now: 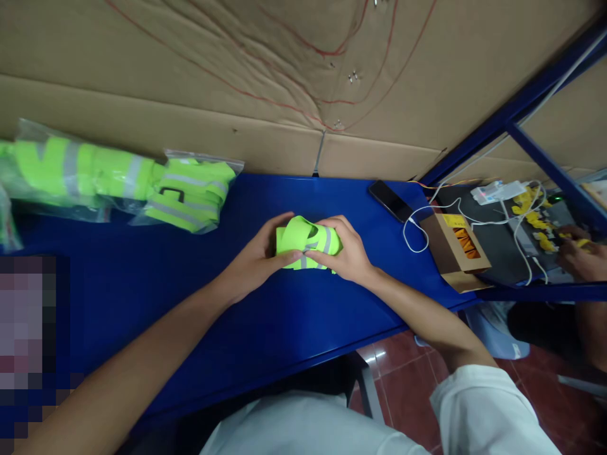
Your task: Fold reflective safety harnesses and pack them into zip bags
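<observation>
A folded neon-yellow reflective vest (294,235) with grey stripes is held between my two hands above the blue table (265,328). My left hand (263,256) grips its left end, thumb pressed on the front. On the other end, my right hand (349,249) wraps round it with its thumb meeting the left thumb near the middle. One strip of the fabric arches up in a loop at the top. To the left lie several similar neon bundles in clear plastic bags; the nearest bagged bundle (190,193) shows a black buckle.
Right of my hands lie a black phone (391,201), a white cable (417,243) and a cardboard box (455,243) with orange contents. Beyond a blue frame (545,158), another person's hand (585,256) is near yellow pieces. A cardboard wall (190,95) backs the table.
</observation>
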{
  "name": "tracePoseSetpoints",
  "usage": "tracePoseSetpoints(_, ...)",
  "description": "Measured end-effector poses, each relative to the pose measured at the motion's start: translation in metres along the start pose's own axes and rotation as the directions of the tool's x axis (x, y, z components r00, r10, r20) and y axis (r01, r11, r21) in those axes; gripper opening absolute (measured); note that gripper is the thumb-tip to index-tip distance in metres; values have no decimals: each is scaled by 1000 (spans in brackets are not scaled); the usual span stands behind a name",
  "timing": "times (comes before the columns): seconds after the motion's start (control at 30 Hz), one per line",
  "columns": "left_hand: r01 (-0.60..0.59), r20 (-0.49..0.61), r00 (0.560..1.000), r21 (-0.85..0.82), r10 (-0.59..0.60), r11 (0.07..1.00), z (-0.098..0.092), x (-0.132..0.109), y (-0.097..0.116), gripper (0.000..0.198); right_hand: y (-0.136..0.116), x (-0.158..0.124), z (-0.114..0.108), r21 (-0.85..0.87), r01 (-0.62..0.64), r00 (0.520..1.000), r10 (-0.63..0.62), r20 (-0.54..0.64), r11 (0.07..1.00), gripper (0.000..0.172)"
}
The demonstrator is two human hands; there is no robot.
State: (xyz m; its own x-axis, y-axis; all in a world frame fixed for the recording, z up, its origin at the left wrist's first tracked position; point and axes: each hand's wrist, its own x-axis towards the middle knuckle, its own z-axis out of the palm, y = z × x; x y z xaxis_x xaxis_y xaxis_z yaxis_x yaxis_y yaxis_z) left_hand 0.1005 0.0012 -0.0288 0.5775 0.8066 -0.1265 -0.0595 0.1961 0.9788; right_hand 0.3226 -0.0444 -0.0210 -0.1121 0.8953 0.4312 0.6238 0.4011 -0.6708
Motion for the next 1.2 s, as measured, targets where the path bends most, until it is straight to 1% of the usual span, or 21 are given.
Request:
tracePoseSetpoints(0.07, 14, 25, 1000, 35, -15, 999, 2, -2, -1, 68, -1, -2, 0, 7, 15, 1000, -15, -17, 1000, 51)
tracePoseSetpoints(0.1, 14, 34, 999, 39, -16, 999, 4, -3, -2, 63, -2, -3, 0, 12, 23, 1000, -23, -15, 1000, 51)
tracePoseSetpoints(0.2, 15, 70, 997, 20, -16, 1000, 9, -7, -5, 59, -3, -5, -2, 54, 49, 998, -51, 31, 997, 55)
tracePoseSetpoints(0.3, 10, 124, 992, 25, -13, 1000, 13, -11, -4, 58, -3, -4, -3, 138, 69, 991, -84, 107, 988, 66)
tracePoseSetpoints(0.33, 10, 122, 992, 34, -14, 999, 14, -12, -3, 58, -3, -4, -3, 153, 70, 988, -89, 125, 986, 68)
tracePoseSetpoints(0.4, 21, 76, 997, 40, -24, 999, 17, -13, -3, 62, -2, -3, -3, 150, 65, 986, -87, 146, 986, 72)
tracePoseSetpoints(0.43, 26, 41, 999, 32, -27, 999, 18, -13, -3, 68, -2, -3, -4, 135, 56, 985, -77, 154, 989, 72)
tracePoseSetpoints(0.5, 22, -13, 1000, 9, -22, 1000, 20, -13, -4, 86, -2, -4, -4, 85, 29, 983, -44, 180, 996, 72)
tracePoseSetpoints(0.57, 1, -7, 1000, 28, -1, 1000, 20, -14, -5, 99, -3, -5, -5, 26, 1, 979, -6, 203, 1000, 73)
tracePoseSetpoints(0.63, -53, 42, 998, 96, 50, 994, 19, -15, -4, 98, -5, -6, -6, -24, -18, 975, 23, 222, 1000, 69)
tracePoseSetpoints(0.7, -137, 98, 988, 176, 121, 975, 17, -16, -4, 85, -5, -6, -6, -47, -29, 972, 39, 232, 999, 61)
tracePoseSetpoints(0.77, -210, 133, 974, 237, 182, 949, 17, -17, -5, 75, -5, -5, -6, -31, -42, 968, 49, 248, 999, 52)
tracePoseSetpoints(0.8, -228, 144, 970, 254, 196, 940, 17, -18, -5, 74, -4, -4, -6, -11, -53, 964, 54, 259, 999, 49)
tracePoseSetpoints(0.93, -229, 171, 967, 240, 191, 943, 18, -19, -7, 83, -4, -3, -7, 44, -99, 946, 80, 313, 994, 45)
tracePoseSetpoints(1.07, -226, 211, 960, 205, 183, 952, 17, -22, -4, 95, -6, -5, -10, 38, -130, 915, 105, 391, 991, 52)
tracePoseSetpoints(1.2, -238, 254, 949, 200, 185, 950, 16, -23, -5, 96, -8, -5, -11, 42, -217, 878, 176, 444, 975, 47)
